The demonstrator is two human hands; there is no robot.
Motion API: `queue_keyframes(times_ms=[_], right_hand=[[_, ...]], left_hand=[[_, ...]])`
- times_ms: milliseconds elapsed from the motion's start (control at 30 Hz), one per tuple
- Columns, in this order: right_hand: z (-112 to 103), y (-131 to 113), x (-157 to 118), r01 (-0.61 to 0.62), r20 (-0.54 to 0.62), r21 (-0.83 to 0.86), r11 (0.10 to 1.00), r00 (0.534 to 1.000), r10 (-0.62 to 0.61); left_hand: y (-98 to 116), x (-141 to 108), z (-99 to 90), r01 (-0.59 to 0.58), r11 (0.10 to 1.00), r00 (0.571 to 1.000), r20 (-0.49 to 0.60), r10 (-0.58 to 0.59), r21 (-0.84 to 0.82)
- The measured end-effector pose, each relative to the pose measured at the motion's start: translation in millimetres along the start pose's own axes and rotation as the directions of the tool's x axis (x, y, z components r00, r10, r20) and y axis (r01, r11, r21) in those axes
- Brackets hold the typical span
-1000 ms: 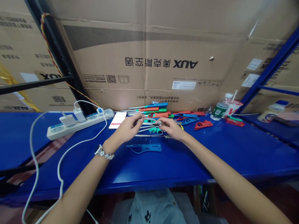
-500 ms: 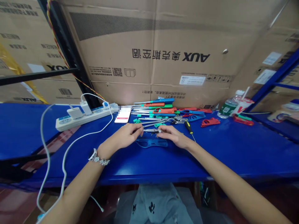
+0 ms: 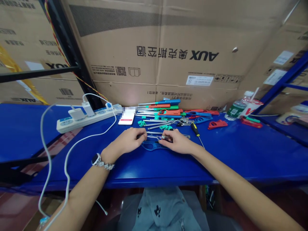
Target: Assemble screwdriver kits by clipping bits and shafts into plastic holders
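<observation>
My left hand [image 3: 132, 139] is closed at the left end of some thin white wires [image 3: 155, 137]; a dark bit shows at its fingertips. My right hand [image 3: 176, 141] pinches a small part with metal and dark pieces at the wires' right end. Just below the fingers lies a blue lighter shell half [image 3: 151, 146], partly covered by my right hand. A thin metal rod [image 3: 154, 132] lies just behind the wires. Farther back are several long lighters with blue, red and green handles [image 3: 168, 112], and small green pieces [image 3: 141, 123].
A white power strip [image 3: 89, 118] with plugs and a phone [image 3: 127, 116] are at the left. On the right lie a yellow-black screwdriver [image 3: 195, 130], a red shell [image 3: 217, 124], a bottle [image 3: 234, 110] and a cup [image 3: 250, 107]. A cardboard box [image 3: 125, 86] stands behind.
My right hand has turned, its fingers now more curled around the small part. The wires between my hands look more spread, and a rod shows behind them. The view has shifted slightly.
</observation>
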State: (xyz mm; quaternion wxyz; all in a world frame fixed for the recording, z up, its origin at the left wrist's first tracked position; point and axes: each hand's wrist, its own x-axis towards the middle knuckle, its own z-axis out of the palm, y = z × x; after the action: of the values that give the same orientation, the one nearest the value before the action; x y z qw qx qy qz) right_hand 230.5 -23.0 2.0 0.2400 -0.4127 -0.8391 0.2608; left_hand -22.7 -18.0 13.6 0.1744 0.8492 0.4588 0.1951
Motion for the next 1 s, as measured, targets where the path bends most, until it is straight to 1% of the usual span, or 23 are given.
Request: queue_keyframes(times_ms=[167, 233, 267, 333, 400, 467, 533, 600, 667, 733, 867, 1000], right_hand=[[0.8, -0.5, 0.5, 0.012, 0.041, -0.048, 0.999, 0.999, -0.010], [1.4, -0.4, 0.6, 0.016, 0.040, -0.073, 0.997, 0.999, -0.013], [1.9, -0.4, 0.5, 0.019, 0.040, -0.084, 0.996, 0.999, -0.015], [3.2, -0.7, 0.1, 0.024, 0.041, -0.100, 0.995, 0.999, -0.020], [4.3, -1.4, -0.5, 0.028, 0.045, -0.109, 0.994, 0.999, -0.023], [5.0, -2.1, -1.3, 0.025, 0.048, -0.109, 0.994, 0.999, -0.020], [5.5, -2.4, -2.0, 0.014, 0.039, -0.100, 0.995, 0.999, -0.010], [5.9, -1.9, -2.0, -0.002, 0.027, -0.083, 0.997, 1.000, 0.005], [6.5, -0.5, -0.9, -0.024, 0.022, -0.041, 0.999, 0.999, 0.025], [7.4, 1.7, 1.8, -0.049, 0.027, 0.029, 0.998, 0.998, 0.048], [9.1, 3.8, 9.4, -0.053, 0.050, 0.140, 0.989, 0.998, 0.046], [8.0, 0.3, 14.0, -0.041, 0.074, 0.182, 0.982, 0.997, 0.028]], left_hand=[[3.5, -4.3, 2.5, 0.042, 0.991, 0.999, -0.017, -0.040, 0.128], [2.7, -5.4, 5.3, 0.031, 0.986, 0.999, -0.032, -0.026, 0.166], [2.2, -5.8, 6.6, 0.008, 0.983, 0.999, -0.050, 0.001, 0.181], [2.1, -6.5, 8.3, -0.072, 0.975, 0.990, -0.100, 0.095, 0.211], [4.9, -7.4, 8.4, -0.156, 0.958, 0.968, -0.156, 0.197, 0.242], [9.9, -8.9, 7.6, -0.218, 0.944, 0.947, -0.177, 0.266, 0.249], [14.3, -10.9, 7.8, -0.292, 0.933, 0.935, -0.144, 0.325, 0.211], [15.2, -12.4, 10.2, -0.358, 0.922, 0.925, -0.078, 0.372, 0.150], [12.2, -12.7, 14.6, -0.384, 0.917, 0.921, -0.024, 0.388, 0.105], [7.4, -11.5, 19.2, -0.388, 0.919, 0.922, 0.004, 0.388, 0.065], [3.8, -9.5, 24.8, -0.415, 0.910, 0.910, 0.015, 0.415, 0.012], [7.8, -11.6, 25.3, -0.416, 0.907, 0.908, -0.033, 0.419, 0.058]])
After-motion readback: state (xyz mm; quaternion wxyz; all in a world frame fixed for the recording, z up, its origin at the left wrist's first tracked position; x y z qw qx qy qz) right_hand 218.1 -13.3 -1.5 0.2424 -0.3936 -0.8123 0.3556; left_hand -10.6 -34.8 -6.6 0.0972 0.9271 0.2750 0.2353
